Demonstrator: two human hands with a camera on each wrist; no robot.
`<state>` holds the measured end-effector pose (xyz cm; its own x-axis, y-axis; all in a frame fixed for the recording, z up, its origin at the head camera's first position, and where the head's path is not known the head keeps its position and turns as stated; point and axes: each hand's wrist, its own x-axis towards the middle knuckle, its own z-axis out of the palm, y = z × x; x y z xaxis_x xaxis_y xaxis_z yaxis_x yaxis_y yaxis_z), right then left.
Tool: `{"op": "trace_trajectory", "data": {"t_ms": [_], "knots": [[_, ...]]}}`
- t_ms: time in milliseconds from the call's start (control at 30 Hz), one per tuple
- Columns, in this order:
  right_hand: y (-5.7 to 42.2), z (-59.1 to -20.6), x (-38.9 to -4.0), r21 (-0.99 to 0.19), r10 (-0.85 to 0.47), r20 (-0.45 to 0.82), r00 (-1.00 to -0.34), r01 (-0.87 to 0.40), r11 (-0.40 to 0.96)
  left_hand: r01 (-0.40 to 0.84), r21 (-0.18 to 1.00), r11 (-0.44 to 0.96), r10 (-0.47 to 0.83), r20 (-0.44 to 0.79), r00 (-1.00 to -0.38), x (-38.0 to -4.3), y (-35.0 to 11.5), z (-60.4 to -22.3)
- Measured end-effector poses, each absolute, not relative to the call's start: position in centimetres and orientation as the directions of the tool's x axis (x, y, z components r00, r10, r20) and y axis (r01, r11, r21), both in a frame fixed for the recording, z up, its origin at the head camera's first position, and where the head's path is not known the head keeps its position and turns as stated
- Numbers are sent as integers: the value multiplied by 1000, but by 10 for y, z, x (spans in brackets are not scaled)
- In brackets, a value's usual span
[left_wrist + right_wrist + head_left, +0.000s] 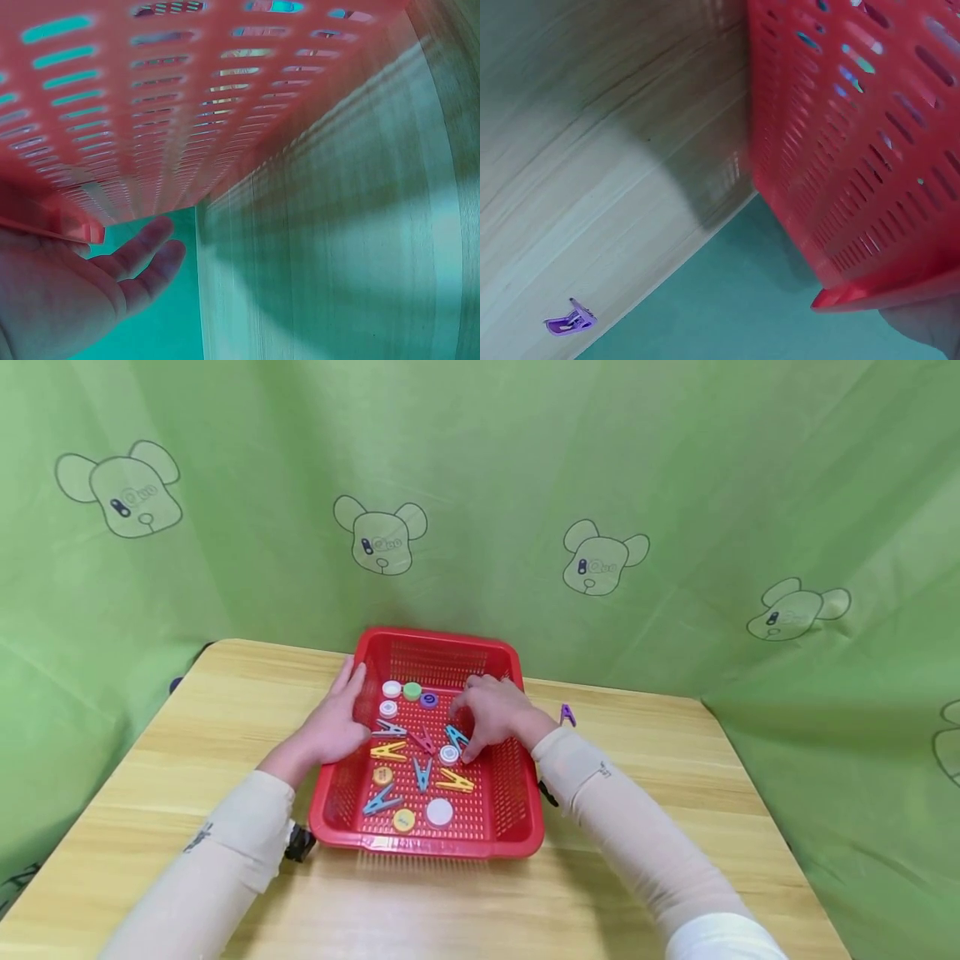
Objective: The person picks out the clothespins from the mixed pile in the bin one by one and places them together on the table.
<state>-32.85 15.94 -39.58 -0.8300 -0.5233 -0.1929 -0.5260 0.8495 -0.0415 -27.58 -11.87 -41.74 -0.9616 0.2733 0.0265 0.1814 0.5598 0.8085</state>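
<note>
A red plastic basket (pixel 450 852) stands on the table, with clothespins and round bottle caps spread over its floor. My left hand (pixel 333 718) grips its left rim, the thumb over the inner side; in the left wrist view two fingers (pixel 154 274) extend along the outside. Reaching over the right rim, my right hand (pixel 495 714) is inside the basket, thumb and fingers spread. Between them lies a teal clothespin (pixel 456 737), and a white cap (pixel 448 755) is by the thumb. Nearby are a red clothespin (pixel 423 741) and a purple cap (pixel 428 700).
A purple clothespin (pixel 567 715) lies on the wooden table (pixel 637 760), right of the basket. Yellow clothespins (pixel 455 781), a green cap (pixel 412 691) and a large white cap (pixel 439 812) are among the basket's contents. A green curtain (pixel 487 460) hangs behind the table.
</note>
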Motion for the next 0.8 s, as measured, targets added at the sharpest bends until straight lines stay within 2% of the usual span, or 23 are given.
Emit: {"op": "trace_trajectory", "data": {"t_ms": [200, 467, 800], "knots": [[156, -402, -327, 64, -515, -181, -838, -532, 844, 186, 799, 572, 273, 29, -961, -275, -118, -416], [154, -407, -326, 108, -502, -205, -840, -529, 842, 164, 803, 573, 263, 9, -965, -273, -119, -418], [153, -407, -328, 169, -490, -236, -839, -532, 829, 193, 789, 583, 274, 33, -961, -274, -118, -416]]}}
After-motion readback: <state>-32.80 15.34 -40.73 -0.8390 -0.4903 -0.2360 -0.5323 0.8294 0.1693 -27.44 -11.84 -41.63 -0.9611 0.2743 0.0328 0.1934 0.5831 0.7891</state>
